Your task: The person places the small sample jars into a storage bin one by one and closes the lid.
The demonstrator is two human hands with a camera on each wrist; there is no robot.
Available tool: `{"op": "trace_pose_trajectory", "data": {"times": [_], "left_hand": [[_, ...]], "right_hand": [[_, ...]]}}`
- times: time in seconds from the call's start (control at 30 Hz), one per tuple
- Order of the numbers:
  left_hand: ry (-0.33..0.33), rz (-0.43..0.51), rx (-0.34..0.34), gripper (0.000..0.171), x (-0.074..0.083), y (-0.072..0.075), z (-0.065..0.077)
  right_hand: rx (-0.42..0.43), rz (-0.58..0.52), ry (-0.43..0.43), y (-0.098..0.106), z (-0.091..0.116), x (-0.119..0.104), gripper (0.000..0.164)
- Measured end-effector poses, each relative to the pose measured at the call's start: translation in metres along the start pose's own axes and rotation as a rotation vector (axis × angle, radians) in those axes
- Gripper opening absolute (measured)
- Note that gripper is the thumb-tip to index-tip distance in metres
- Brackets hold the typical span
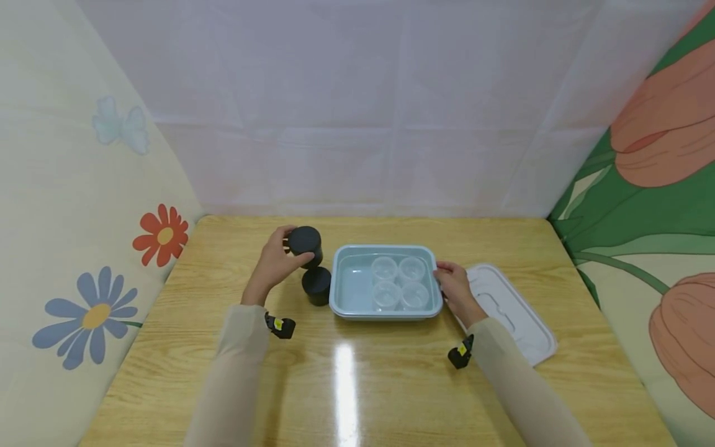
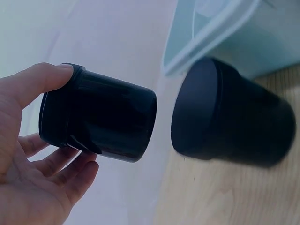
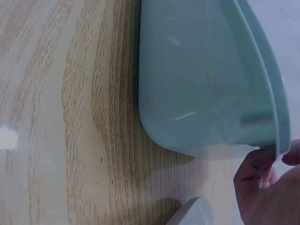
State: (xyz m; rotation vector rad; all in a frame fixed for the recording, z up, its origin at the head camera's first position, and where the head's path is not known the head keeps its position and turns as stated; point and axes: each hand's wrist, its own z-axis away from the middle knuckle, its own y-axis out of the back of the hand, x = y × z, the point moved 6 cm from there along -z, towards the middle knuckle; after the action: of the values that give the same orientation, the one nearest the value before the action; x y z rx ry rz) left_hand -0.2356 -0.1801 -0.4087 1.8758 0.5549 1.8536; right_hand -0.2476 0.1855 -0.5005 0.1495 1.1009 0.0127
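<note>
My left hand point(image 1: 277, 259) grips a black lidded jar point(image 2: 110, 117) by its lid end, thumb on one side and fingers on the other. In the left wrist view the jar is held up off the table. A second black jar point(image 1: 316, 286) stands on the table just left of a light blue plastic bin point(image 1: 350, 315). Several clear round cups point(image 1: 385, 295) sit in the right half of the bin. With thumb and fingers, my right hand point(image 1: 457, 287) pinches the bin's right rim point(image 3: 280, 112).
A white lid point(image 1: 519, 316) lies on the wooden table point(image 1: 391, 385) to the right, partly behind the right forearm. A pale cloth point(image 1: 357, 124) hangs at the table's back edge, with flower-printed cloths at both sides.
</note>
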Motion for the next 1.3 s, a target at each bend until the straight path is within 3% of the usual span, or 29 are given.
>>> {"op": "trace_pose_trajectory", "data": {"times": [0.7, 1.3], "left_hand": [[-0.047, 0.016, -0.099, 0.073, 0.037, -0.052, -0.014], [-0.058, -0.007, -0.132, 0.072, 0.034, -0.078, -0.017]], "right_hand": [[0.016, 0.000, 0.011, 0.000, -0.002, 0.002, 0.040], [0.003, 0.000, 0.014, 0.000, -0.002, 0.001, 0.041]]}}
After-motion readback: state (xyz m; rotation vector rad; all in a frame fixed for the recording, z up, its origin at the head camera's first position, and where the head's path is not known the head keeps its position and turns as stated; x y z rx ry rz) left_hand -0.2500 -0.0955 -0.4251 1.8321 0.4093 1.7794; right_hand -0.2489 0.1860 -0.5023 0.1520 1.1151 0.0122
